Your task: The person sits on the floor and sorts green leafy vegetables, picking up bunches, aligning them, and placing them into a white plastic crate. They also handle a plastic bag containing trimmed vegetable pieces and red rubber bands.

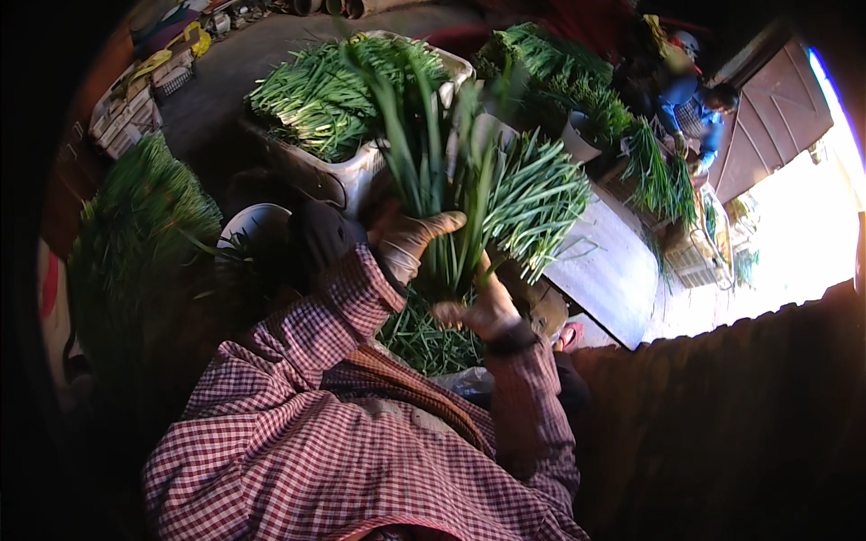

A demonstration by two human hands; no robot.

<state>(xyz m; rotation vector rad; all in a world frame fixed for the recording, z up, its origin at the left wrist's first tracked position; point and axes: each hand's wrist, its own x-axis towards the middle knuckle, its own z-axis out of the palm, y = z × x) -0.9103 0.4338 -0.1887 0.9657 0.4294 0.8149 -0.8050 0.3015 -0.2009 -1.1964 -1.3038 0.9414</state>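
A loose bunch of long flat green leaves, like chives, stands upright before me, its tops blurred. My gloved left hand grips its left side, with the thumb pointing across. My right hand is at the lower right of the bunch, fingers spread around the leaf ends; whether it grips any is unclear. Below both hands, cut green leaves lie in a heap near a clear plastic sheet. Another pile of chives rests just right of the bunch, white ends towards me.
A pale plastic crate heaped with chives stands ahead. On the left are a white bucket and a tall stack of greens. A co-worker handles greens at the right, near a metal door and a pale board.
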